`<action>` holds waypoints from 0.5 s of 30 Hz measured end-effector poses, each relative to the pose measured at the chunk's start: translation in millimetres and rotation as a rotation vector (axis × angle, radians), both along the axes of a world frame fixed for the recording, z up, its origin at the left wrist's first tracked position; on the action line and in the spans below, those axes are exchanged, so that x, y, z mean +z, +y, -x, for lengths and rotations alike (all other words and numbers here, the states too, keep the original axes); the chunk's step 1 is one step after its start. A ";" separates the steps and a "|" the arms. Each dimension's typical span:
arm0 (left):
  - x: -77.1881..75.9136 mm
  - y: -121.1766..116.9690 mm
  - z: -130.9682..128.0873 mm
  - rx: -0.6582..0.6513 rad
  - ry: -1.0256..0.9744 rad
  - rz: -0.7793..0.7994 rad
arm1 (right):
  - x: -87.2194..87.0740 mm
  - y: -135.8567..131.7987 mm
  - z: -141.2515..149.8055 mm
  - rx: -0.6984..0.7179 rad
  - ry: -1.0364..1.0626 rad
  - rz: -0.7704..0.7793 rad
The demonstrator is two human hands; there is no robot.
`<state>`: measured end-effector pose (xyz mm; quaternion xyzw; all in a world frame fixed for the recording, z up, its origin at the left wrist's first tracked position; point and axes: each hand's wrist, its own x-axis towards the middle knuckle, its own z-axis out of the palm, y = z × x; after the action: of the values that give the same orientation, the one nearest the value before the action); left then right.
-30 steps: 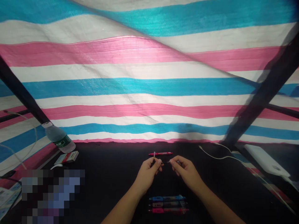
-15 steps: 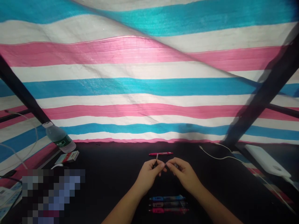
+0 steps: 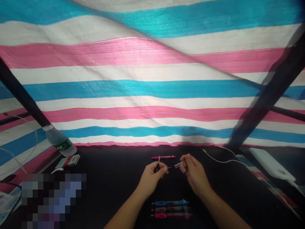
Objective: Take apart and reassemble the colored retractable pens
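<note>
The left hand (image 3: 152, 174) pinches a thin dark rod with a pale upper end (image 3: 159, 159) and a small slim tip (image 3: 169, 167) pointing to the right, while the right hand (image 3: 194, 173) keeps in a narrow pinch a short greyish tube (image 3: 177, 165), near this tip but apart, over the black table (image 3: 114, 181). I judge that the step in hand is handling small pen parts, and joining them would call for steady alignment, beside a slim red pen (image 3: 168, 156) behind. The clear plastic bottle (image 3: 56, 139) has a green label (image 3: 64, 146), whose white writing I cannot read.
</note>
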<state>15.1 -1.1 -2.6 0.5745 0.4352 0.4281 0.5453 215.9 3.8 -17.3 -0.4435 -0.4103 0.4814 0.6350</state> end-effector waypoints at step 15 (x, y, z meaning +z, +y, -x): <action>-0.5 0.9 0.8 0.089 -0.155 0.005 | 9.4 -11.2 9.8 0.485 -0.201 0.100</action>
<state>14.4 -0.3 -3.1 0.5183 0.4179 0.4941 0.5591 206.2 -7.4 -7.9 -0.4086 -0.5415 0.5925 0.4344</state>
